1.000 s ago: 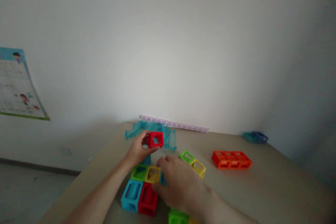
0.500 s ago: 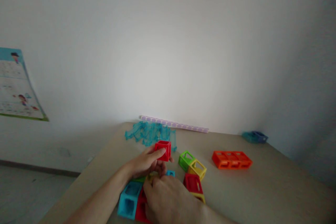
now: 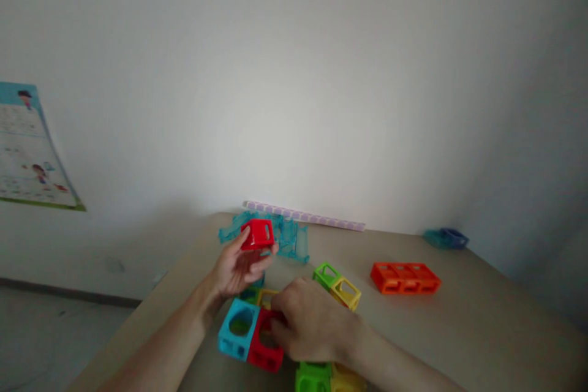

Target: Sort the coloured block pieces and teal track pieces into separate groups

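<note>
My left hand (image 3: 236, 266) is raised above the table with its fingers closed on a red hollow cube (image 3: 258, 234). My right hand (image 3: 312, 324) rests lower and grips a joined cluster of cubes, its fingers on the red cube (image 3: 265, 352) of that cluster. A cyan cube (image 3: 237, 329) is attached on the cluster's left, tilted up. A yellow cube (image 3: 266, 297) shows just behind my right hand. A green cube (image 3: 312, 378) and another yellow one (image 3: 346, 381) sit under my right wrist.
On the beige table (image 3: 459, 331), a green-and-yellow cube pair (image 3: 337, 285) lies right of centre. An orange row of three cubes (image 3: 405, 278) is further right. Clear blue track pieces (image 3: 285, 236) and a purple strip (image 3: 305, 216) lie by the wall. A blue piece (image 3: 445, 237) sits far right. A poster (image 3: 27, 147) hangs left.
My left hand lifted the red cube up and to the left, away from the cluster. My right hand shifted right and tilted the cyan-and-red cluster upward.
</note>
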